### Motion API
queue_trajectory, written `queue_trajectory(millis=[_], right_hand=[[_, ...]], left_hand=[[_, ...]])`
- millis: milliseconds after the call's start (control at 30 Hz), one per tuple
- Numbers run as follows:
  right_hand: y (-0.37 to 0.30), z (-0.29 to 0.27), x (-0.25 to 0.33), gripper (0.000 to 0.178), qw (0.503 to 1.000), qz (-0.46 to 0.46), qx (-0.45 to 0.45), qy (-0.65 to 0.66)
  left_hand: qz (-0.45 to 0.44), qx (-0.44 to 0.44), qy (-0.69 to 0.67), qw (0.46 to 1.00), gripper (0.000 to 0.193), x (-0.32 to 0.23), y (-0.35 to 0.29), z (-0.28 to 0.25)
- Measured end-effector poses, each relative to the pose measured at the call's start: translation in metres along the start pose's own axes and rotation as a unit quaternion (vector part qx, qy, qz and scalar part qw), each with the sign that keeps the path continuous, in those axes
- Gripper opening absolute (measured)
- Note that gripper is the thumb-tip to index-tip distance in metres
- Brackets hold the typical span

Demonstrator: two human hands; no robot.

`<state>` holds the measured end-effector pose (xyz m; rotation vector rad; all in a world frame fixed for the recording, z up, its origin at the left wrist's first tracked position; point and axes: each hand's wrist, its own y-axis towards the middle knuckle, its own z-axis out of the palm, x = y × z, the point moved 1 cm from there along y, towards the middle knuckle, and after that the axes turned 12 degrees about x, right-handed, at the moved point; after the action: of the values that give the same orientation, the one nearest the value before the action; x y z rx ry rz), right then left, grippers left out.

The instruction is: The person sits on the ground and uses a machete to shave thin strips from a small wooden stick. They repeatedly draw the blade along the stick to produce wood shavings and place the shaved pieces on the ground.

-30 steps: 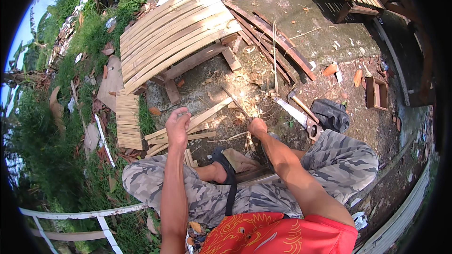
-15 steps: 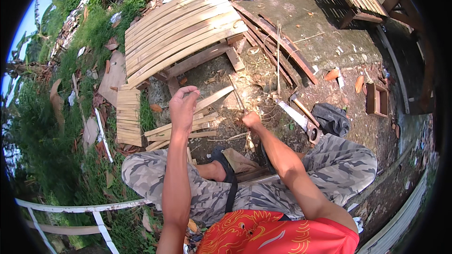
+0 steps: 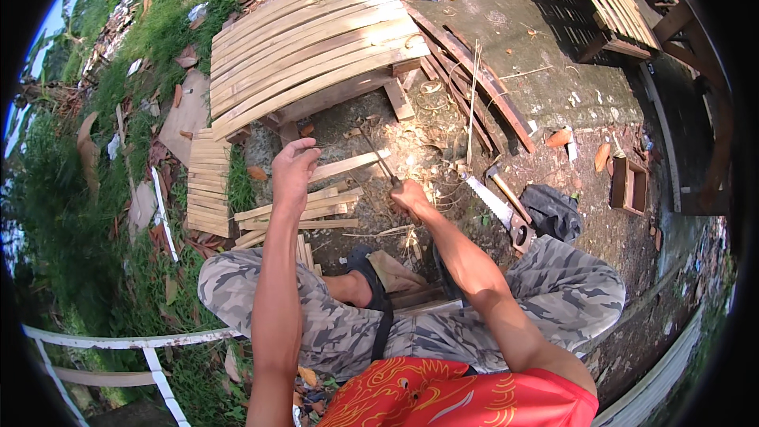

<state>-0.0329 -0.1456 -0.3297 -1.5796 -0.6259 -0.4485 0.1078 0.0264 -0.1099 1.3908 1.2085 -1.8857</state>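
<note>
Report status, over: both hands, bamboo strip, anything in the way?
Left hand curled at bamboo strip, hold unclear. Right hand grips thin blade, overlapping strip's end. Loose strips nearby, apparently not blocking.

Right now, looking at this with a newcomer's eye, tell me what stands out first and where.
The bright red shirt at the bottom edge likely catches the eye first, then the pale slatted platform at upper left of centre. Near the middle, the right hand grips a thin, dark tool, with a handsaw lying to its right.
</note>
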Motion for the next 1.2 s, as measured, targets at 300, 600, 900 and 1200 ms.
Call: queue_trajectory(millis=[300, 600, 900, 1200], right_hand=[[-0.004, -0.010, -0.035, 0.043, 0.976, 0.068, -0.117, -0.169], [0.001, 0.013, -0.027, 0.026, 0.993, 0.027, -0.011, 0.115], [-0.012, 0.007, -0.029, 0.035, 0.978, 0.007, -0.136, -0.157], [0.015, -0.012, -0.054, 0.018, 0.936, 0.100, 0.119, 0.317]], left_hand=[[-0.023, 0.022, -0.039, 0.999, 0.029, 0.010, -0.013, 0.000], [0.006, 0.017, -0.026, 1.000, 0.028, 0.014, -0.016, -0.005], [-0.017, 0.013, -0.016, 1.000, 0.029, 0.024, -0.028, -0.006], [0.004, 0.027, -0.040, 0.999, 0.031, 0.033, -0.027, -0.007]])
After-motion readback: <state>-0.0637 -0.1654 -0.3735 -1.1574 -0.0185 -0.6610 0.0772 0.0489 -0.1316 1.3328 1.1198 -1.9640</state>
